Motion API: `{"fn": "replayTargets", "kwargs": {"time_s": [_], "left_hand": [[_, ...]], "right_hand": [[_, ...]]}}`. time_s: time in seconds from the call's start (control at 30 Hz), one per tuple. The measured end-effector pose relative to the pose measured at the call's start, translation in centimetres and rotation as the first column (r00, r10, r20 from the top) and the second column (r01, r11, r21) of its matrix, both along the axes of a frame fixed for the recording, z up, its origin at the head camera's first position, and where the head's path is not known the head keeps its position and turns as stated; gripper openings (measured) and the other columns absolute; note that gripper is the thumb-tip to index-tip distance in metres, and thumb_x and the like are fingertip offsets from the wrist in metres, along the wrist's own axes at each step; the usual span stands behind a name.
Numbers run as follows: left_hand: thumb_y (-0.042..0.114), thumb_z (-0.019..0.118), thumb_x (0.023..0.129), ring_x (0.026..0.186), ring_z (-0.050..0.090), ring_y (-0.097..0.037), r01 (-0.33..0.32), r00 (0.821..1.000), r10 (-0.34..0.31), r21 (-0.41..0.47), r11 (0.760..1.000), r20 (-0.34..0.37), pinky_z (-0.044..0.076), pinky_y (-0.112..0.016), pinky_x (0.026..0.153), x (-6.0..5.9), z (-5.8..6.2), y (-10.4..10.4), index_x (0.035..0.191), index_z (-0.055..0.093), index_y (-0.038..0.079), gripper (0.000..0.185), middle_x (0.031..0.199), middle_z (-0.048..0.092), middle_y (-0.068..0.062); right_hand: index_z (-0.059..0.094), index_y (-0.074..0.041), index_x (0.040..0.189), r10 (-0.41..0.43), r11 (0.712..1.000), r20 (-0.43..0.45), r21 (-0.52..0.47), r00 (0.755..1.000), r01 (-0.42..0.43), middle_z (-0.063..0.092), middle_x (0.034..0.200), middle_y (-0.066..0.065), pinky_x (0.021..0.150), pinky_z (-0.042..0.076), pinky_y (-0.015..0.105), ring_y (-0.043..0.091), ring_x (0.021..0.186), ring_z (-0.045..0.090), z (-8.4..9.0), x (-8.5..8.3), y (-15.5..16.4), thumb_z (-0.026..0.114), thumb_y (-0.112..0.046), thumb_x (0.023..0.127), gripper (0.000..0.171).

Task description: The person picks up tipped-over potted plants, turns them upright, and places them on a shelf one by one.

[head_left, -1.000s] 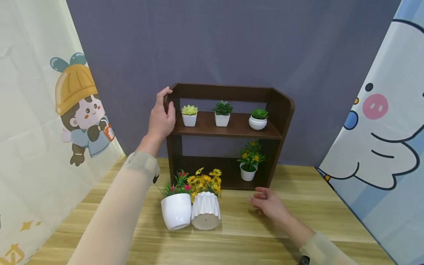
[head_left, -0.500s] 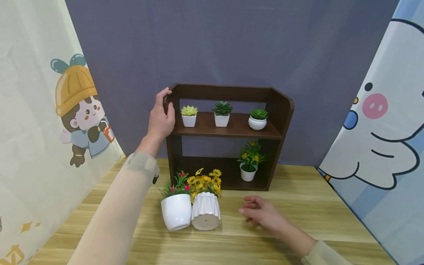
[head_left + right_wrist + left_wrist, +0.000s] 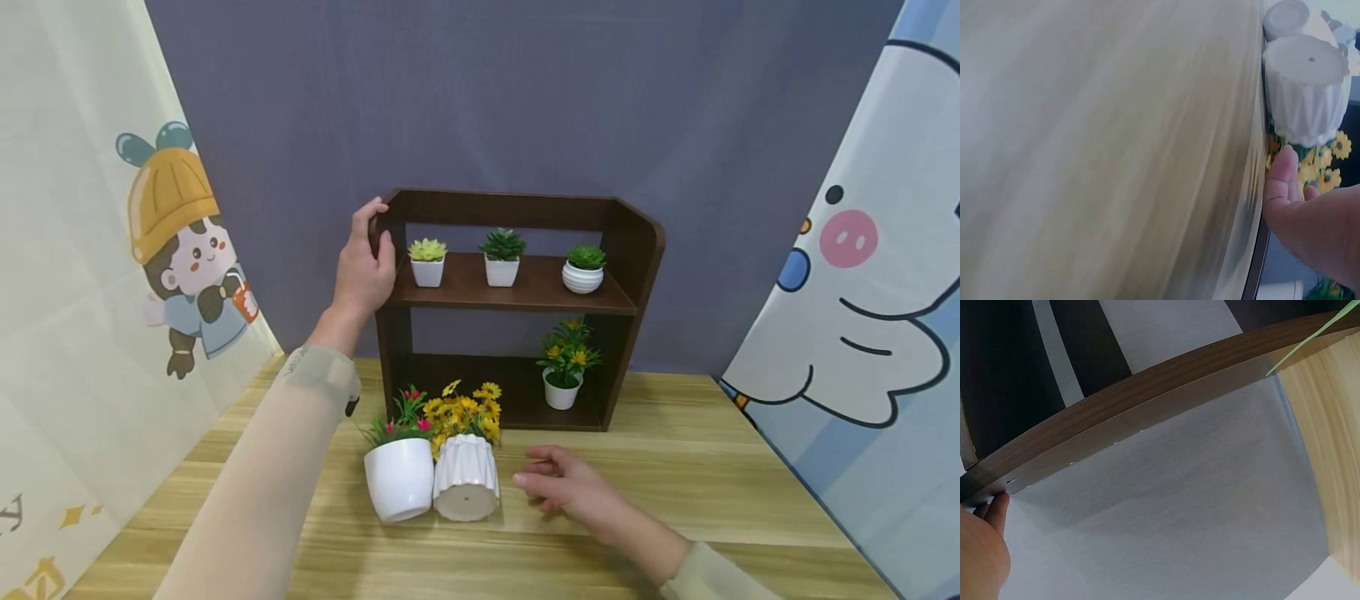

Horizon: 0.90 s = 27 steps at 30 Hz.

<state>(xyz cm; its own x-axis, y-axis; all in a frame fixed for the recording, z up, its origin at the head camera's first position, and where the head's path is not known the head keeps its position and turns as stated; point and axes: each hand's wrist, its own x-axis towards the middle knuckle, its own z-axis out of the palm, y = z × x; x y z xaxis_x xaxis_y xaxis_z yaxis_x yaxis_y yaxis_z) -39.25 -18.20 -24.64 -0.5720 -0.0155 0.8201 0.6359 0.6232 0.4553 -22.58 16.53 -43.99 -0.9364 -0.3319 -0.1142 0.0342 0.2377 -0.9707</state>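
Observation:
At the upper left of the dark brown two-tier shelf (image 3: 525, 302), my left hand (image 3: 363, 271) grips the side panel, fingers over its edge and thumb at the front. In the left wrist view the fingertips touch that panel (image 3: 1166, 381). My right hand (image 3: 573, 496) hovers over the table with loosely bent fingers, holding nothing. Just left of it, a fluted white pot (image 3: 467, 479) with yellow flowers lies on its side, base toward me. Against it leans a smooth white pot (image 3: 400, 479) with pink flowers, tilted back. The right wrist view shows the fluted pot (image 3: 1307, 94) beyond my fingertips.
Three small succulents stand on the upper tier: a pale one (image 3: 428, 262), a dark green one (image 3: 502, 258) and a round-potted one (image 3: 583, 271). A yellow-flowered plant (image 3: 562, 387) stands at the lower tier's right. Printed curtains surround the wooden table (image 3: 720, 467).
My right hand has moved left and slightly toward me, from in front of the shelf's right end to near the fluted pot. My left hand and the plants have stayed put.

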Motion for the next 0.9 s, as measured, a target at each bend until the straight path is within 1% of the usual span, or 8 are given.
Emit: {"fn": "replayTargets", "kwargs": {"time_s": [0.17, 0.37, 0.43, 0.53, 0.67, 0.77, 0.9], "left_hand": [[0.019, 0.042, 0.117, 0.058, 0.039, -0.025, -0.010, 1.000, 0.010, 0.003, 1.000, 0.000, 0.038, -0.040, 0.061, 0.1, 0.0, 0.1, 0.158, 0.040, 0.019, 0.041, 0.179, 0.038, 0.000], [0.018, 0.043, 0.117, 0.059, 0.040, -0.026, -0.007, 1.000, 0.007, 0.011, 1.000, -0.006, 0.039, -0.041, 0.061, 0.2, 0.2, 0.1, 0.157, 0.040, 0.018, 0.041, 0.178, 0.040, -0.005], [0.018, 0.043, 0.117, 0.060, 0.041, -0.027, -0.005, 1.000, 0.005, 0.012, 1.000, -0.006, 0.038, -0.042, 0.062, 0.2, 0.2, 0.1, 0.158, 0.040, 0.018, 0.041, 0.178, 0.040, -0.005], [0.019, 0.043, 0.117, 0.060, 0.041, -0.027, -0.009, 1.000, 0.009, 0.011, 1.000, -0.003, 0.039, -0.042, 0.062, 0.2, 0.2, 0.1, 0.158, 0.040, 0.019, 0.041, 0.178, 0.040, -0.003], [0.019, 0.043, 0.117, 0.060, 0.041, -0.027, -0.010, 1.000, 0.011, 0.013, 1.000, -0.009, 0.039, -0.042, 0.062, 0.1, 0.2, 0.0, 0.158, 0.041, 0.019, 0.041, 0.177, 0.041, -0.003], [0.018, 0.044, 0.116, 0.061, 0.041, -0.027, -0.012, 1.000, 0.012, 0.012, 1.000, -0.016, 0.038, -0.042, 0.063, 0.0, 0.1, 0.0, 0.157, 0.041, 0.019, 0.041, 0.177, 0.042, -0.006], [0.018, 0.044, 0.116, 0.060, 0.040, -0.027, -0.011, 1.000, 0.011, 0.009, 1.000, -0.012, 0.038, -0.042, 0.062, 0.1, 0.1, 0.0, 0.158, 0.040, 0.019, 0.041, 0.177, 0.040, -0.006]], "right_hand": [[0.043, 0.008, 0.160, 0.024, 1.000, -0.002, -0.007, 1.000, -0.024, 0.058, 0.150, 0.034, 0.082, 0.062, 0.042, 0.029, 0.103, 0.070, 0.3, 0.4, -1.5, 0.082, -0.029, 0.099, 0.081], [0.044, -0.001, 0.162, 0.051, 0.999, -0.006, -0.012, 0.999, -0.051, 0.059, 0.150, 0.028, 0.083, 0.061, 0.041, 0.027, 0.103, 0.069, 0.5, 0.4, -2.7, 0.085, -0.031, 0.096, 0.083], [0.043, -0.002, 0.163, 0.050, 0.999, -0.007, -0.016, 0.999, -0.050, 0.058, 0.151, 0.028, 0.084, 0.061, 0.041, 0.027, 0.104, 0.069, 0.6, 0.4, -3.0, 0.086, -0.030, 0.096, 0.084], [0.042, 0.001, 0.163, 0.040, 0.999, -0.008, -0.023, 0.999, -0.040, 0.056, 0.152, 0.029, 0.085, 0.062, 0.042, 0.027, 0.107, 0.068, 0.6, 0.5, -3.6, 0.086, -0.028, 0.096, 0.085], [0.038, 0.005, 0.163, 0.023, 0.999, -0.006, -0.026, 1.000, -0.023, 0.054, 0.153, 0.030, 0.085, 0.062, 0.042, 0.028, 0.112, 0.065, 0.5, 0.5, -4.5, 0.086, -0.026, 0.096, 0.088], [0.035, 0.006, 0.164, 0.011, 1.000, -0.008, -0.011, 1.000, -0.011, 0.053, 0.154, 0.030, 0.086, 0.060, 0.042, 0.030, 0.117, 0.064, 0.4, 0.6, -5.1, 0.087, -0.029, 0.095, 0.094], [0.033, 0.005, 0.164, -0.007, 1.000, -0.021, 0.013, 1.000, 0.008, 0.055, 0.151, 0.028, 0.091, 0.061, 0.044, 0.032, 0.123, 0.064, 0.2, 0.8, -5.7, 0.089, -0.034, 0.093, 0.099]]}}
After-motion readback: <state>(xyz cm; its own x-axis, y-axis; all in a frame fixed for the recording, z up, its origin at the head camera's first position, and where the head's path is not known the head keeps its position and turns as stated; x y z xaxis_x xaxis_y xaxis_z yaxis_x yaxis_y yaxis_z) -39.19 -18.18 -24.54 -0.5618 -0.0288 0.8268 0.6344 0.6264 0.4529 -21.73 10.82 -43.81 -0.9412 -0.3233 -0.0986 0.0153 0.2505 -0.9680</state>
